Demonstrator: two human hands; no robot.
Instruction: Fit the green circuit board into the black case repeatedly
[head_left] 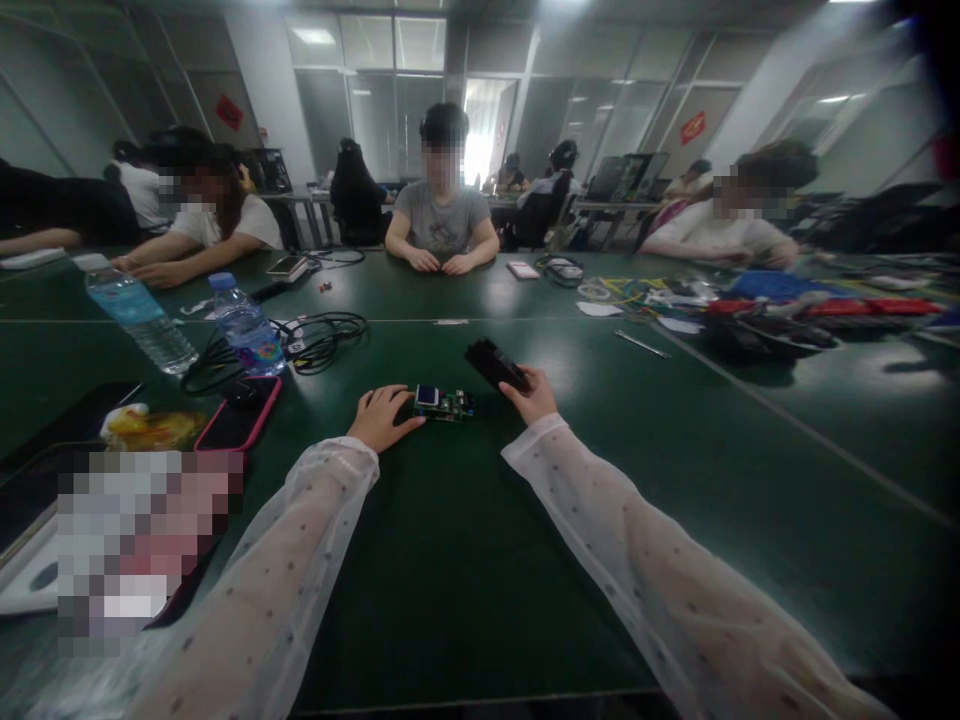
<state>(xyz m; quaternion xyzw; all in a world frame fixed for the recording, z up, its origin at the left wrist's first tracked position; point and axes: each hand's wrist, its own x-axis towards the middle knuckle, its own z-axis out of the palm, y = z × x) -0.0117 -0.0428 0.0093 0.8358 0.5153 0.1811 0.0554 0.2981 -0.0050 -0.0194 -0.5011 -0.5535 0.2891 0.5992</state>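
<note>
A small green circuit board (448,405) with a little square screen is on the green table in front of me. My left hand (384,417) grips its left end, fingers along the far edge and thumb along the near one. Just right of the board, my right hand (531,396) holds a black rectangular plastic case (495,365) by its near right end. The case is raised and tilted, its far end pointing up and left. Case and board are apart. What lies inside the case is too dark to make out.
At left stand two water bottles (251,335) beside coiled black cables (322,340) and a pink-edged phone (238,415). A metal tweezer-like strip (643,345) lies at right, before a heap of wires and bags (780,315). Several people sit around; one person (442,215) faces me.
</note>
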